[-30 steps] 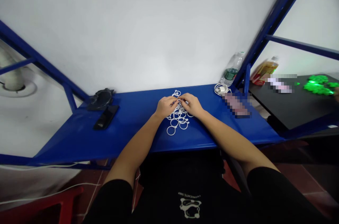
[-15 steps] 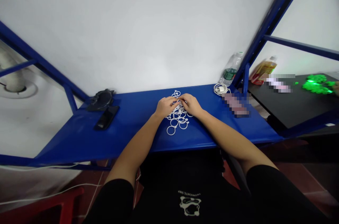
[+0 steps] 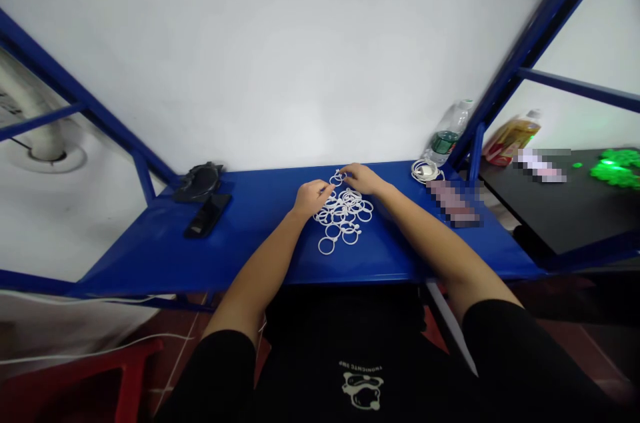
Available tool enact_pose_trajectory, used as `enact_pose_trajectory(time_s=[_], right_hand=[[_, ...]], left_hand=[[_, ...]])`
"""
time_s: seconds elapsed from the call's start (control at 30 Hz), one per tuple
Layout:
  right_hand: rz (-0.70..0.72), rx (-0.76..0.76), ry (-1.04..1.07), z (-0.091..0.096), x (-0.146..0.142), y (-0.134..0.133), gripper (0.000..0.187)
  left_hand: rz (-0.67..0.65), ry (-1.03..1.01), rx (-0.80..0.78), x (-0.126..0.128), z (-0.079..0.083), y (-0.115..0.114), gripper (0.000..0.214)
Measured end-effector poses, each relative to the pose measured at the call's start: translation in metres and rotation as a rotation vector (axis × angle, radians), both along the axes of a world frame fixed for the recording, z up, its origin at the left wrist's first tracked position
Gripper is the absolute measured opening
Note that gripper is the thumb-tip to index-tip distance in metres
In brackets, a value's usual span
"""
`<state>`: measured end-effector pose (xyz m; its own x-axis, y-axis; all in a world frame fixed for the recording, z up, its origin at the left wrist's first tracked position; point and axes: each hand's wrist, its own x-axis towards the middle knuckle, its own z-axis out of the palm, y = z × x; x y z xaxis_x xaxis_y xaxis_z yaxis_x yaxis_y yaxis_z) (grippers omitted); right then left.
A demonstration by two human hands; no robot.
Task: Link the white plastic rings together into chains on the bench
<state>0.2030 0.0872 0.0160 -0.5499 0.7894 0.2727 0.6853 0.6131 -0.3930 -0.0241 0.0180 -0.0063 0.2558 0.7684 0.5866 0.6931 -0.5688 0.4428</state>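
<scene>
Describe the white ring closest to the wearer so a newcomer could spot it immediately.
On the glossy blue table, find the cluster of thin white rings. At its near end, slightly left, lies one round ring with blue showing through. It sits closer to the table's front edge than any other ring there.

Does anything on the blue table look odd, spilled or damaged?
No spill or obvious damage shows. The white rings overlap in a loose heap. The one oddity is a pixelated patch on the right of the blue table, near the coiled white cable; it hides what lies there.
</scene>
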Motion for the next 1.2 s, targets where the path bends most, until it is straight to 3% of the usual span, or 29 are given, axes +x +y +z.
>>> enact_pose_trajectory(time_s=[0.1, 0.2, 0.37, 0.53, 0.67, 1.0, 1.2], right_hand=[[0.065, -0.042, -0.177, 0.003, -0.010, 0.020, 0.040], [0.052, -0.036, -0.289, 0.002, -0.009, 0.025, 0.039], [-0.052, 0.032, -0.340, -0.007, 0.026, 0.014, 0.031], [-0.182, 0.045, -0.297, -0.016, 0.068, 0.004, 0.016], [-0.210, -0.009, -0.214, -0.017, 0.084, -0.002, 0.014], [-0.353, 0.037, 0.017, -0.003, 0.068, -0.015, 0.016], [-0.336, 0.004, 0.199, -0.014, 0.063, -0.021, 0.011]], left_hand=[[0.009, -0.014, 0.005, -0.001, -0.001, 0.001, 0.037], [0.019, -0.012, -0.006, -0.002, -0.002, 0.003, 0.037], [0.022, 0.025, -0.047, 0.000, -0.004, 0.005, 0.039], [-0.009, 0.031, -0.092, 0.002, -0.004, 0.003, 0.033], [-0.018, 0.020, -0.108, 0.002, -0.004, 0.004, 0.032], [-0.006, 0.022, -0.113, 0.002, -0.004, 0.004, 0.029], [-0.015, 0.024, -0.112, 0.002, -0.001, 0.001, 0.028]])
